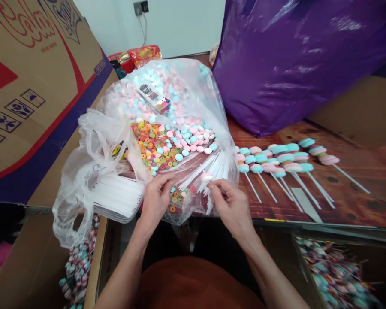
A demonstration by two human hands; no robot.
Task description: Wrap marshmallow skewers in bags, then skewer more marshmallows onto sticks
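My left hand (157, 195) is closed in a pinch above the front of a clear plastic bag (199, 73). A small blue piece shows by its fingertips; whether it is held I cannot tell. My right hand (230, 201) pinches just below a pink and white marshmallow (206, 177), seemingly on a stick mostly hidden by the fingers. Behind it lies a bundle of white sticks (220, 161). On the bag are ring-shaped gummies (152, 141) in orange, green and red, and loose pink, blue and white marshmallows (196, 139).
Finished marshmallow skewers (286, 159) lie in a row on the wooden table (357, 201) at right. A tub of white strips (117, 197) and a crumpled bag (73, 189) sit left. A carton (61, 141) and purple bag (292, 64) flank the work area; filled boxes stand below.
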